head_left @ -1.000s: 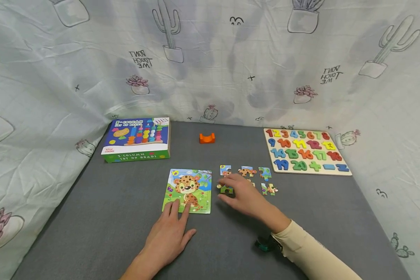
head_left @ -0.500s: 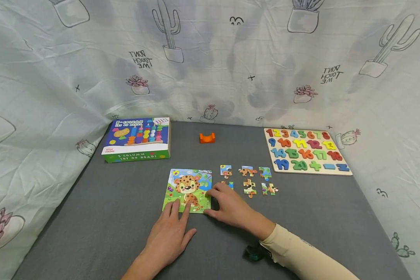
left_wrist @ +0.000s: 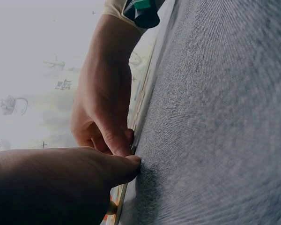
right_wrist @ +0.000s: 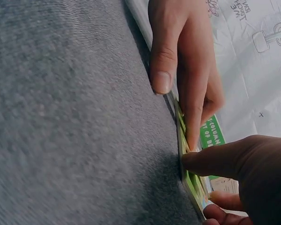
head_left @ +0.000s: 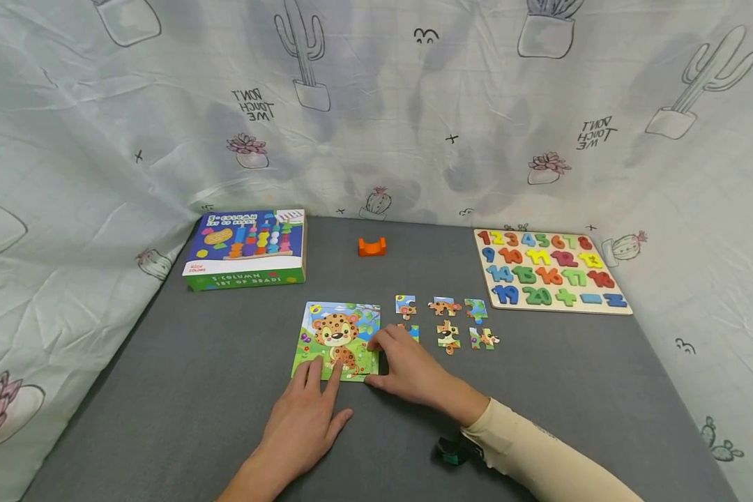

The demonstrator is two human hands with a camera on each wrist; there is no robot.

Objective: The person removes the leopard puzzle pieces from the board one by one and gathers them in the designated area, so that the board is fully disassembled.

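Observation:
A square leopard picture puzzle point(head_left: 337, 328) lies on the grey table in front of me. My left hand point(head_left: 301, 422) rests its straight fingers on the puzzle's lower left part, the thumb spread out on the cloth. At the lower right corner, my right hand point(head_left: 411, 369) pinches a green puzzle piece point(head_left: 372, 364), thumb at the bottom edge and fingertips farther up the right side. The fingers largely hide the piece. In the right wrist view the right thumb point(right_wrist: 201, 161) is right at the puzzle's edge, beside the left fingertips. Both hands also appear in the left wrist view.
Loose puzzle pieces point(head_left: 448, 337) lie in two rows right of the puzzle, one partly behind my right hand. A bead set box point(head_left: 247, 251) stands back left, an orange plastic piece point(head_left: 371, 247) at the back middle, and a number board point(head_left: 549, 272) back right. Patterned cloth hangs behind.
My right hand has moved left from the loose pieces to the puzzle's lower right corner, bringing a green piece, and has stayed there over the last half second. The left hand stays put.

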